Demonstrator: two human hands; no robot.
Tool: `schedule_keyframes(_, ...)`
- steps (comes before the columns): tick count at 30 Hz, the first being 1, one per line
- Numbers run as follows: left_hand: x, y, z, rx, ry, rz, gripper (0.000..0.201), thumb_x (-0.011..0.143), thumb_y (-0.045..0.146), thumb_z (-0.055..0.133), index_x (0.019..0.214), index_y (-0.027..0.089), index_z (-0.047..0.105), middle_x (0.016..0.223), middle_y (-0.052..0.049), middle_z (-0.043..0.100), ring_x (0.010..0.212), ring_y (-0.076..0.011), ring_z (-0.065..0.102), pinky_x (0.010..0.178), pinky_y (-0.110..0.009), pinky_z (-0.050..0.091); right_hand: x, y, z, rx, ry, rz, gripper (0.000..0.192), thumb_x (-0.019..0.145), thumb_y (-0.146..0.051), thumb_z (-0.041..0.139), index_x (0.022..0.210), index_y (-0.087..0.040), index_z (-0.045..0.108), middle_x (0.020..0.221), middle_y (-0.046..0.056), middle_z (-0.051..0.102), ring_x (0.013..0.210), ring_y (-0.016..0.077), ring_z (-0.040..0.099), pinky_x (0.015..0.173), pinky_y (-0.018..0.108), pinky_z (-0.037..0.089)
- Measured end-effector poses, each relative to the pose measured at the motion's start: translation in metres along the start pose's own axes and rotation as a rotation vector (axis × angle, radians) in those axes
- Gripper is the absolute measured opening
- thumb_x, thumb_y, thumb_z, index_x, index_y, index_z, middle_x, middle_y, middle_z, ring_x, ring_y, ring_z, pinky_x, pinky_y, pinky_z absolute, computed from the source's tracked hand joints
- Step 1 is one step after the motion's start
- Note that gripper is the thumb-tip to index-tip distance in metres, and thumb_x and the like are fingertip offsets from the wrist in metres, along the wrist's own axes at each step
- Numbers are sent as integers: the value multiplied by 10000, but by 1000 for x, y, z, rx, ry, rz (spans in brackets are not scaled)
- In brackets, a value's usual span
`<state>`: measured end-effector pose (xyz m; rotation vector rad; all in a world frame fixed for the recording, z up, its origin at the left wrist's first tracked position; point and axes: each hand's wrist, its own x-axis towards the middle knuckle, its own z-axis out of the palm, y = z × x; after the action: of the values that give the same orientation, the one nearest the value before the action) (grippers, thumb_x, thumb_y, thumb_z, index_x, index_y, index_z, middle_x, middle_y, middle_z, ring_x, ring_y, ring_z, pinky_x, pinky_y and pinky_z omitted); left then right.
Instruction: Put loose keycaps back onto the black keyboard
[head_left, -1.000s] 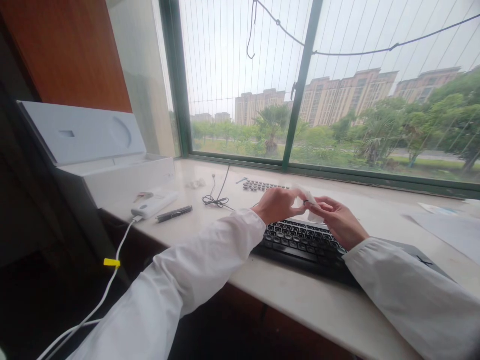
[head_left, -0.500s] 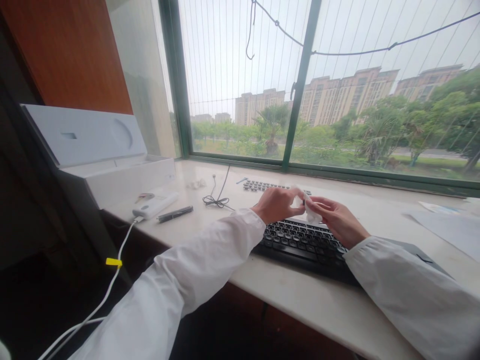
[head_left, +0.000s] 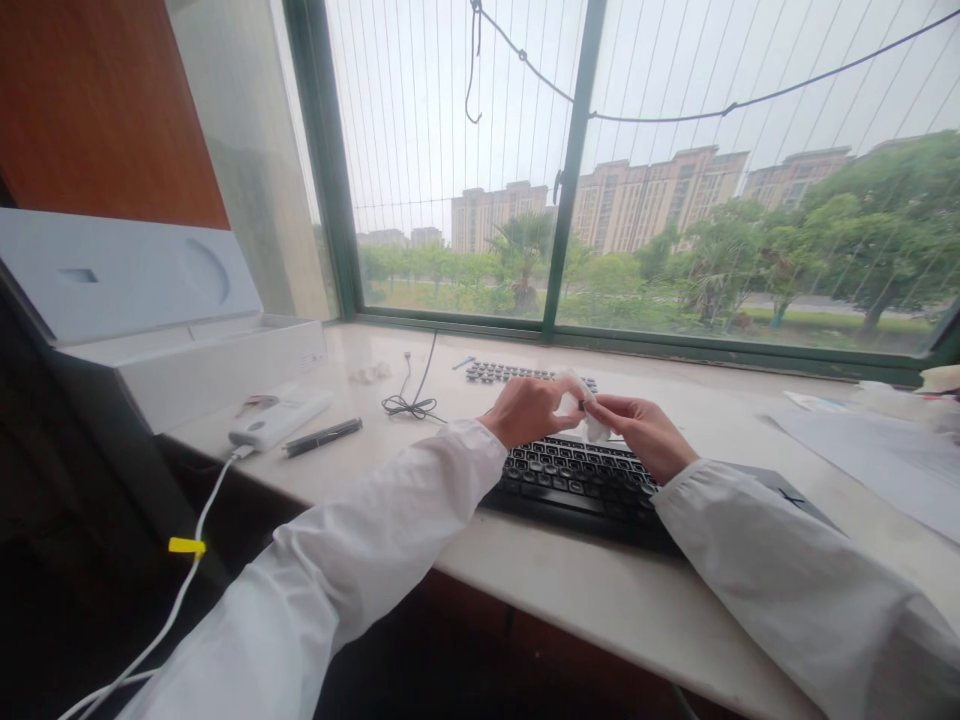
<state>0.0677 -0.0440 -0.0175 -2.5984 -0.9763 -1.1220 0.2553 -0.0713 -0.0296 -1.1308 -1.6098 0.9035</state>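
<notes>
Two bare hands meet above a long black plastic keyboard [head_left: 559, 497] lying along the near edge of the pale, glossy worktop [head_left: 540, 585]. The left hand [head_left: 525, 408] pinches a tiny black keycap-like piece [head_left: 581, 405] between thumb and forefinger; the right hand [head_left: 646, 428] has its fingertips together on a crumpled white tissue [head_left: 598, 430] pressed against that piece.

So small a piece offers little to grip: a tug of the tissue could pull it loose, and it might drop among the keyboard's open key positions or bounce over the near edge. Shed lint could lodge there too. Towards the far edge, small dark keycaps [head_left: 491, 372] lie in loose rows; a careless knuckle might scatter them and lose their order.

The left hand hides part of those rows, and the tissue covers much of the piece, so any marking is unreadable. The white fabric right sleeve [head_left: 772, 560] blocks the keyboard's right end; whether the flat dark grey surface [head_left: 784, 488] beyond belongs to it, I cannot tell. White paper sheets [head_left: 874, 465] run out of view at the right.
</notes>
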Motion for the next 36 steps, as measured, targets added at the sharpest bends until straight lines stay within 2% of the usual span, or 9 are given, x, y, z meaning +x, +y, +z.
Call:
schedule_keyframes(4, 0, -1, 1, -10, 8, -12, 282, 819, 423, 627, 1029, 248, 696, 626, 47, 626, 553, -105, 589, 579, -206, 395, 2, 1, -1, -24, 5, -15, 593, 706, -684, 648, 966, -162, 755, 850, 46, 716, 731, 175, 568, 693, 279, 403)
schedule_keyframes(10, -3, -3, 4, -29, 4, 55, 231, 824, 388, 619, 990, 257, 710, 574, 59, 592, 532, -91, 569, 553, -192, 369, -2, -5, -4, -84, -83, 2, 526, 674, -628, 704, 905, -158, 752, 864, 44, 726, 808, 201, 603, 753, 283, 419)
schedule_keyframes(15, -5, -4, 6, -19, -7, 76, 238, 821, 398, 627, 1002, 268, 709, 551, 67, 563, 508, -87, 537, 547, -193, 346, 0, -6, -4, -113, -77, 15, 478, 678, -579, 701, 861, -140, 749, 762, 34, 705, 712, 175, 573, 698, 283, 394)
schedule_keyframes(19, -2, -5, 5, -28, 38, 51, 257, 831, 434, 625, 994, 257, 715, 530, 72, 538, 484, -77, 509, 554, -194, 349, 2, -7, -3, -46, -25, 8, 459, 666, -557, 698, 846, -138, 750, 761, 34, 698, 726, 175, 553, 706, 293, 372)
schedule_keyframes(23, -1, -7, 4, -47, 85, 28, 310, 832, 481, 623, 982, 225, 714, 516, 70, 511, 482, -76, 498, 541, -192, 342, 4, -3, -3, 70, 29, 62, 522, 685, -593, 667, 922, -135, 747, 755, 45, 686, 667, 147, 490, 621, 285, 310)
schedule_keyframes(26, 0, -9, 4, -73, 108, 35, 350, 846, 525, 597, 982, 220, 703, 499, 79, 465, 469, -72, 471, 530, -189, 335, 5, 1, -2, 222, 22, 121, 513, 670, -576, 693, 951, -149, 737, 856, 65, 696, 659, 137, 482, 582, 275, 302)
schedule_keyframes(29, 0, -9, 4, -107, 115, 42, 381, 853, 557, 575, 1003, 227, 693, 504, 83, 452, 474, -68, 461, 533, -184, 336, 4, 0, 1, 334, -28, 164, 467, 703, -549, 687, 970, -169, 729, 955, 76, 697, 726, 153, 525, 599, 268, 350)
schedule_keyframes(32, -1, -7, 3, -130, 119, 29, 364, 854, 541, 584, 1004, 227, 690, 504, 83, 439, 481, -70, 464, 536, -181, 339, 2, -2, 2, 328, -93, 159, 477, 735, -567, 668, 1033, -199, 718, 982, 66, 692, 782, 167, 552, 631, 266, 375)
schedule_keyframes(36, -1, -5, 1, -134, 105, 44, 307, 862, 498, 589, 974, 229, 685, 502, 90, 425, 466, -66, 459, 536, -181, 340, 1, -3, -1, 207, -82, 115, 547, 704, -639, 673, 995, -179, 735, 847, 45, 684, 727, 149, 517, 649, 272, 346)
